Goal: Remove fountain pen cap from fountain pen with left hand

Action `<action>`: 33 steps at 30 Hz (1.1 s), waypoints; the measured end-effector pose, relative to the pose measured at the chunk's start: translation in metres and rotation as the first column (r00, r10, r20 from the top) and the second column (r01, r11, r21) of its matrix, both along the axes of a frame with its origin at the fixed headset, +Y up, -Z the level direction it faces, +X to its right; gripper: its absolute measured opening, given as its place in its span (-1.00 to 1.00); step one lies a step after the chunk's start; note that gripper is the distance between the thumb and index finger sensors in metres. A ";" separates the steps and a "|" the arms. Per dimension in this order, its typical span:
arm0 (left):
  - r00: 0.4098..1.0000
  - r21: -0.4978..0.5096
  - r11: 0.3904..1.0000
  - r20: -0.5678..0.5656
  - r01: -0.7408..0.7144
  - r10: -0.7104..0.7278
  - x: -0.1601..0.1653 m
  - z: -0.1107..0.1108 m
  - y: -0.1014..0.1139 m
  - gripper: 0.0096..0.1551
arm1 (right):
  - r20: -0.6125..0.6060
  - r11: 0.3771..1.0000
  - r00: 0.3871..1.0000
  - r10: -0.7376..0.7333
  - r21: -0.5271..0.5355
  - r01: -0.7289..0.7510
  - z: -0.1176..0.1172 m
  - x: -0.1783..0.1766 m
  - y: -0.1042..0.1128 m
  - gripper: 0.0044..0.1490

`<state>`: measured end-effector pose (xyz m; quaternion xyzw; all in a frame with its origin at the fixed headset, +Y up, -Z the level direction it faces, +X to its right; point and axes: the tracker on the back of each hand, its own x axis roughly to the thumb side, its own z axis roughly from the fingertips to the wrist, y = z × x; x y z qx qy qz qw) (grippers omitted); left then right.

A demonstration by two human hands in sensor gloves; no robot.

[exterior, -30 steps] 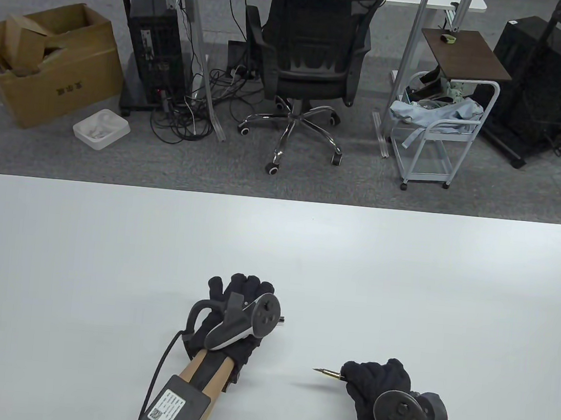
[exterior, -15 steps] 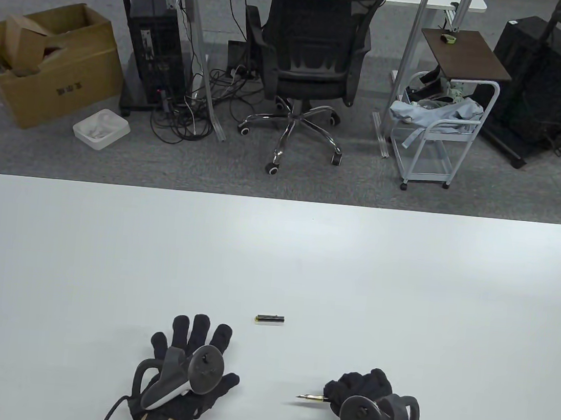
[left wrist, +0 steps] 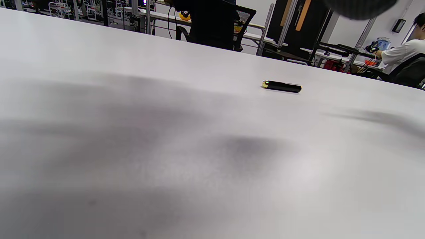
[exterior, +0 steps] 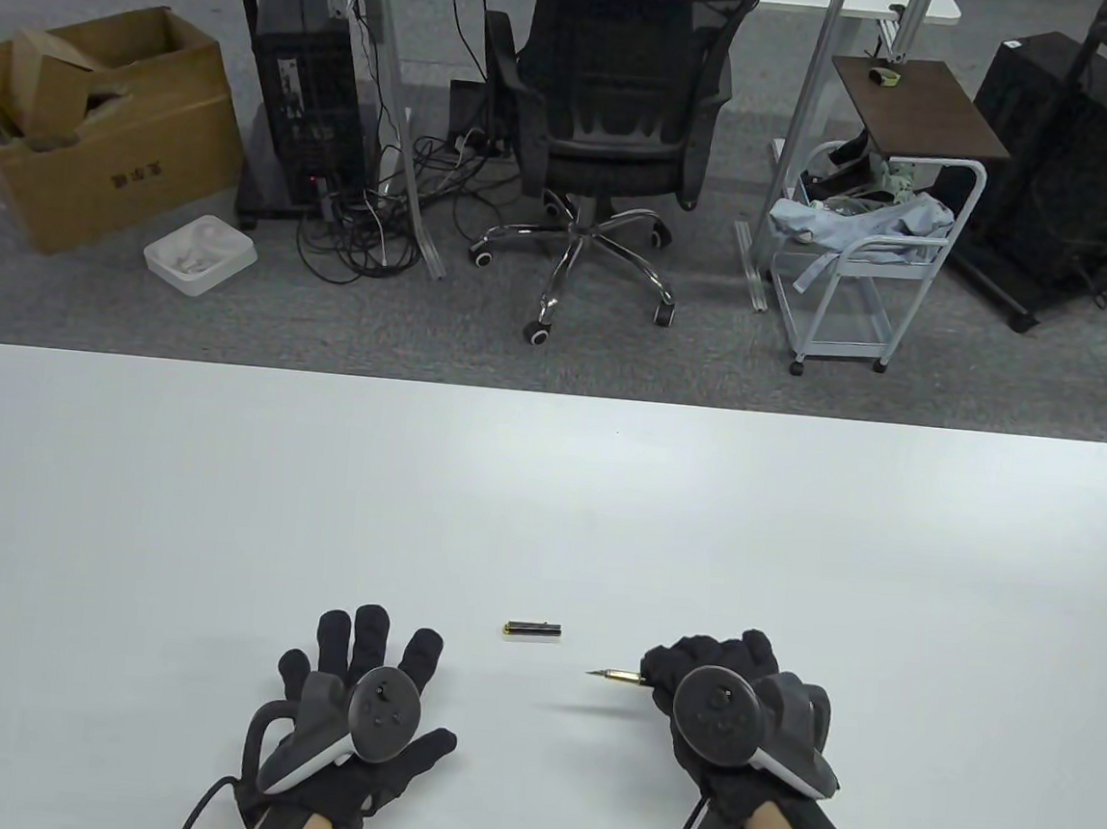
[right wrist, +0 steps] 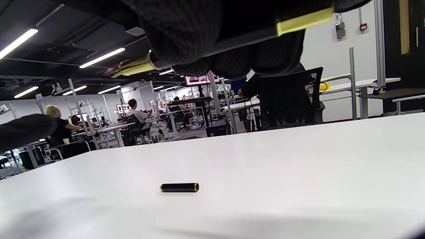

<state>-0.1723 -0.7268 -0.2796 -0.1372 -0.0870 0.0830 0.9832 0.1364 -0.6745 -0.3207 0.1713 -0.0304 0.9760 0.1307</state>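
The black fountain pen cap [exterior: 533, 630] with gold trim lies on its side on the white table [exterior: 547, 491], apart from both hands. It also shows in the left wrist view [left wrist: 282, 86] and the right wrist view [right wrist: 179, 187]. My left hand [exterior: 368, 655] is spread open with fingers splayed, below and left of the cap, holding nothing. My right hand [exterior: 687, 663] grips the uncapped fountain pen [exterior: 616, 675], its gold nib pointing left toward the cap. In the right wrist view the pen [right wrist: 245, 35] runs under my gloved fingers [right wrist: 186, 36].
The table's far edge [exterior: 555, 395] drops to a carpeted floor with an office chair [exterior: 617, 130], a cardboard box [exterior: 95, 123] and a white cart [exterior: 867, 258]. Nothing else lies on the table.
My left hand let go of the cap on the table and drew back toward me, fingers spread. My right hand dipped toward me, then moved up and forward with the pen.
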 end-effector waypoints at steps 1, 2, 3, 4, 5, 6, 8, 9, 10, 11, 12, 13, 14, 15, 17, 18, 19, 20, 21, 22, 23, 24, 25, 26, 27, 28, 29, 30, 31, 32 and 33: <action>1.000 -0.004 1.000 0.000 -0.006 0.006 0.000 0.000 0.000 0.06 | 0.009 1.000 1.000 0.011 -0.028 -0.011 -0.010 -0.001 -0.005 -0.45; 1.000 -0.008 1.000 0.001 -0.009 0.009 -0.001 0.000 -0.001 0.06 | 0.016 0.999 1.000 0.023 -0.044 -0.022 -0.018 -0.001 -0.012 -0.45; 1.000 -0.015 1.000 0.002 -0.012 0.012 -0.001 0.000 -0.002 0.06 | 0.011 0.998 0.999 0.037 -0.051 -0.037 -0.028 0.000 -0.020 -0.45; 1.000 -0.020 1.000 0.004 -0.014 0.014 -0.001 0.000 -0.002 0.06 | 0.005 0.997 0.999 0.049 -0.059 -0.049 -0.036 0.000 -0.026 -0.45; 1.000 -0.025 1.000 0.004 -0.018 0.018 -0.002 0.001 -0.002 0.06 | 0.023 0.992 0.996 0.089 -0.090 -0.086 -0.046 0.001 -0.035 -0.46; 1.000 -0.028 0.999 0.004 -0.022 0.022 -0.002 0.001 -0.002 0.06 | 0.025 0.988 0.994 0.108 -0.111 -0.105 -0.052 0.001 -0.040 -0.46; 0.999 -0.029 0.999 0.008 -0.040 0.040 -0.003 0.000 -0.002 0.06 | 0.039 0.980 0.989 0.140 -0.147 -0.133 -0.067 0.000 -0.055 -0.46; 0.999 -0.029 0.999 0.009 -0.043 0.043 -0.004 0.000 -0.002 0.05 | 0.050 0.976 0.987 0.151 -0.167 -0.141 -0.073 -0.001 -0.061 -0.46; 0.999 -0.029 0.999 0.010 -0.045 0.046 -0.004 0.000 -0.002 0.05 | 0.060 0.973 0.985 0.160 -0.180 -0.147 -0.078 -0.002 -0.066 -0.46; 0.999 -0.030 0.998 0.012 -0.047 0.047 -0.004 0.000 -0.002 0.04 | 0.067 0.969 0.984 0.167 -0.193 -0.151 -0.083 -0.003 -0.072 -0.46; 0.999 -0.034 0.998 0.018 -0.049 0.050 -0.004 0.000 -0.002 0.03 | 0.081 0.961 0.981 0.174 -0.229 -0.152 -0.090 -0.003 -0.080 -0.46; 0.998 -0.035 0.998 0.022 -0.050 0.051 -0.003 0.000 -0.002 0.02 | 0.085 0.955 0.980 0.179 -0.256 -0.152 -0.093 -0.003 -0.083 -0.46; 0.998 -0.040 0.998 0.028 -0.049 0.050 -0.003 0.000 -0.003 0.02 | 0.084 0.949 0.979 0.185 -0.274 -0.155 -0.096 -0.003 -0.088 -0.47; 0.998 -0.043 0.998 0.032 -0.048 0.049 -0.002 0.000 -0.003 0.02 | 0.087 0.948 0.978 0.188 -0.276 -0.158 -0.097 -0.003 -0.090 -0.47; 0.998 -0.051 0.997 0.043 -0.051 0.053 0.000 0.000 -0.005 0.03 | 0.097 0.932 0.970 0.222 -0.313 -0.182 -0.101 -0.003 -0.097 -0.47; 0.997 -0.057 0.997 0.046 -0.053 0.055 0.001 0.000 -0.006 0.05 | 0.093 0.920 0.962 0.257 -0.328 -0.214 -0.103 -0.002 -0.101 -0.47; 0.997 -0.064 0.997 0.050 -0.053 0.057 0.002 0.000 -0.006 0.06 | 0.100 0.920 0.958 0.270 -0.321 -0.226 -0.103 -0.002 -0.101 -0.46; 0.997 -0.069 0.996 0.053 -0.053 0.056 0.002 0.000 -0.007 0.07 | 0.106 0.927 0.962 0.253 -0.310 -0.210 -0.104 -0.002 -0.102 -0.46; 0.997 -0.074 0.996 0.060 -0.051 0.055 0.003 0.000 -0.008 0.07 | 0.112 0.927 0.961 0.252 -0.312 -0.206 -0.103 -0.002 -0.102 -0.46; 0.997 -0.077 0.996 0.063 -0.049 0.054 0.004 0.000 -0.009 0.07 | 0.113 0.926 0.960 0.257 -0.313 -0.211 -0.103 -0.002 -0.101 -0.46; 0.996 -0.078 0.996 0.065 -0.049 0.054 0.005 0.000 -0.009 0.07 | 0.115 0.925 0.959 0.261 -0.313 -0.214 -0.102 -0.002 -0.101 -0.46; 0.996 -0.079 0.996 0.066 -0.048 0.053 0.005 0.000 -0.009 0.07 | 0.118 0.924 0.956 0.267 -0.311 -0.220 -0.102 -0.003 -0.102 -0.45; 0.996 -0.078 0.996 0.067 -0.047 0.052 0.005 0.000 -0.009 0.07 | 0.120 0.924 0.955 0.272 -0.309 -0.225 -0.101 -0.003 -0.102 -0.45; 0.996 -0.077 0.996 0.067 -0.047 0.052 0.005 0.000 -0.009 0.07 | 0.116 0.923 0.955 0.274 -0.311 -0.227 -0.100 -0.003 -0.102 -0.44; 0.996 -0.075 0.996 0.067 -0.047 0.052 0.005 0.000 -0.009 0.08 | 0.097 0.917 0.956 0.277 -0.324 -0.233 -0.098 -0.004 -0.101 -0.41; 0.996 -0.074 0.996 0.067 -0.046 0.051 0.005 0.000 -0.009 0.08 | 0.088 0.912 0.956 0.281 -0.336 -0.237 -0.097 -0.004 -0.100 -0.38; 0.996 -0.075 0.996 0.068 -0.044 0.050 0.004 0.001 -0.010 0.09 | 0.079 0.901 0.956 0.284 -0.363 -0.237 -0.094 -0.003 -0.097 -0.35; 0.997 -0.078 0.996 0.067 -0.045 0.050 0.004 0.001 -0.010 0.09 | 0.063 0.893 0.959 0.276 -0.386 -0.232 -0.091 -0.003 -0.092 -0.32; 0.997 -0.082 0.995 0.060 -0.050 0.055 0.003 0.002 -0.011 0.09 | 0.055 0.895 0.962 0.268 -0.383 -0.227 -0.088 -0.002 -0.086 -0.31; 0.997 -0.085 0.995 0.058 -0.053 0.058 0.003 0.002 -0.011 0.09 | 0.053 0.905 0.964 0.259 -0.363 -0.223 -0.084 -0.002 -0.080 -0.29; 0.997 -0.090 0.994 0.056 -0.056 0.061 0.003 0.002 -0.011 0.09 | 0.047 0.924 0.970 0.240 -0.316 -0.213 -0.078 -0.001 -0.067 -0.27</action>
